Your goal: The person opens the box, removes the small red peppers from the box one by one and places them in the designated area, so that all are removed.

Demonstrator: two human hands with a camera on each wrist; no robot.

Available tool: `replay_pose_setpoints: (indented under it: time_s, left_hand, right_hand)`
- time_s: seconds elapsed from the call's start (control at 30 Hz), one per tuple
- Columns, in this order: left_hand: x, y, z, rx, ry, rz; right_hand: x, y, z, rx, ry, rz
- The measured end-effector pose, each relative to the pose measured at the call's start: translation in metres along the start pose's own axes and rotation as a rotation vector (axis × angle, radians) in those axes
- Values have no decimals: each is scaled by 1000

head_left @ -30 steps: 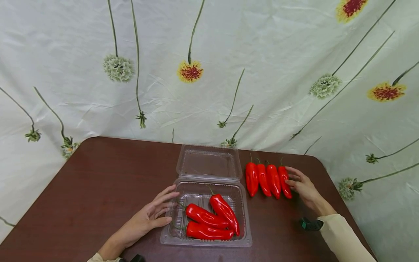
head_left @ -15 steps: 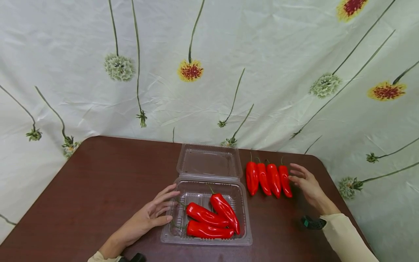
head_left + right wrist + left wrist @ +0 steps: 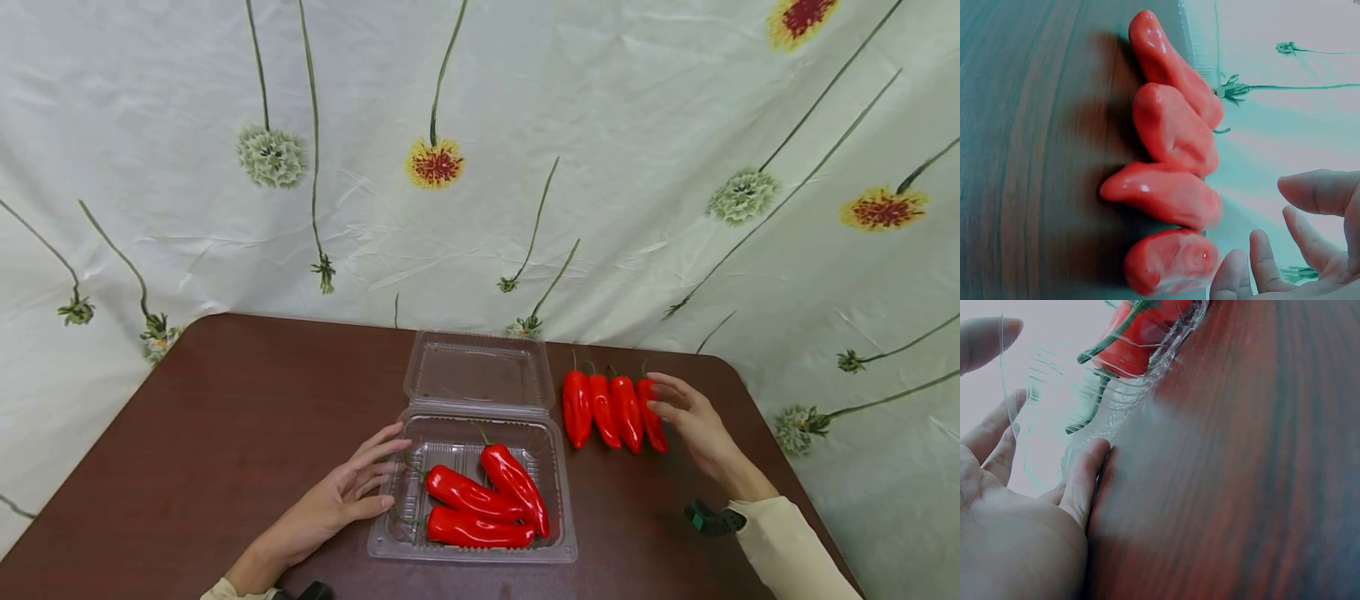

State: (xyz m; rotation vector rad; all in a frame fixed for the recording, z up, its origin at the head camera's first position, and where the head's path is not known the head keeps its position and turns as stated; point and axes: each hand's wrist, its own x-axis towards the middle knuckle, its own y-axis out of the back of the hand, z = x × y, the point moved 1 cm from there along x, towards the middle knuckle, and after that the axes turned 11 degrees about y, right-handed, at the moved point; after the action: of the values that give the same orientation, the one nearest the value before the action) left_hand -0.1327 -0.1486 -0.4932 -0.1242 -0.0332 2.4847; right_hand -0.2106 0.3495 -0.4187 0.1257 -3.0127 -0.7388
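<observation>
Head view: a clear plastic box (image 3: 472,556) sits on the dark wood table (image 3: 225,425), its lid (image 3: 480,375) folded back behind it. Three red peppers (image 3: 476,496) lie inside, overlapping at one end. Left hand (image 3: 333,496) rests at the box's left wall, fingers apart. Right hand (image 3: 697,423) is beside the rightmost of four red peppers (image 3: 602,411) lined up right of the lid, fingertips partly covering it; I cannot tell contact here.

Left wrist view: spread fingers along the clear wall, two green stems beyond.

Right wrist view: thumb and fingers apart, around nothing; the four peppers lie on the wood.
</observation>
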Motion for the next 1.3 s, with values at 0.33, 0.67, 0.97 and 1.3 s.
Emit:
replay_pose_setpoints:
  time_s: [0.33, 0.67, 0.97, 1.3]
  left_hand:
    - [0, 0, 0, -7, 4, 0]
    - [0, 0, 0, 4, 5, 13]
    - [1, 0, -1, -3, 5, 3]
    - [0, 0, 0, 4, -5, 5]
  right_hand:
    - [-6, -14, -17, 72, 39, -80]
    - [-15, -38, -43, 133, 129, -173]
    - [-23, -60, -61, 225, 102, -283]
    - [-25, -89, -74, 314, 156, -407]
